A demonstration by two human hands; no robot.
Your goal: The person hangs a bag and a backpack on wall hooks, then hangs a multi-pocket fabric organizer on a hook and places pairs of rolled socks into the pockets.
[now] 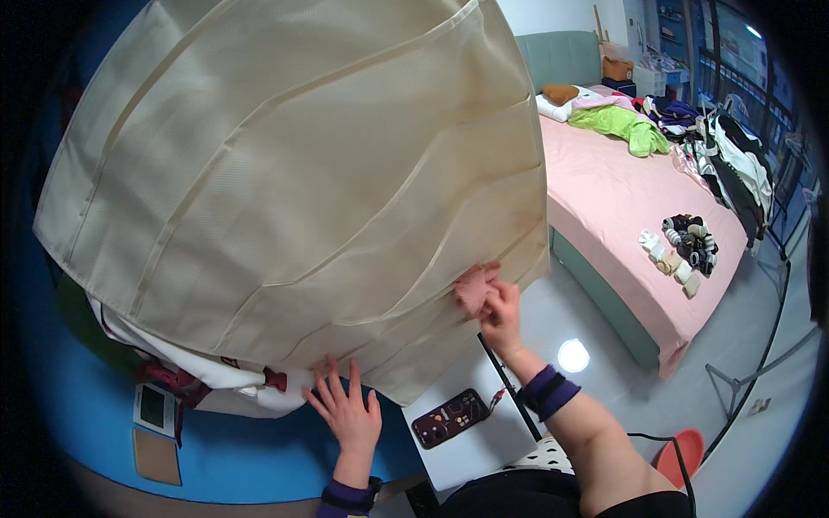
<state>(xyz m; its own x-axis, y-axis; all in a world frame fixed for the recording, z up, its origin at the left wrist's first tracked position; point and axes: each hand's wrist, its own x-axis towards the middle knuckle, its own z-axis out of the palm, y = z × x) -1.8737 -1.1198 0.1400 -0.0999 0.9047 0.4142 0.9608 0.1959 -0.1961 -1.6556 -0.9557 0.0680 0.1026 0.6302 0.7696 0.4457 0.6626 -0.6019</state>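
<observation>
A large creased beige fabric sheet (pixel 311 194) with stitched edges fills the upper left and middle of the view. My right hand (pixel 502 320) grips a crumpled pink cloth (pixel 476 289) against the sheet's lower right part. At the sheet's lower edge, my left hand (pixel 350 414) has its fingers spread, the tips touching the fabric; it holds nothing. Partly hidden under the sheet lies a white garment or cloth (pixel 214 372) with dark red parts. It rests on a blue surface (pixel 259 460).
A phone in a dark case (pixel 451 417) lies on a white panel (pixel 476 453). A white-framed device (pixel 154 409) and a brown card (pixel 157 456) lie at left. Rolled socks (pixel 690 246) and clothes (pixel 732 162) lie on the pink bed (pixel 615 194). A red basin (pixel 680 456) stands on the floor.
</observation>
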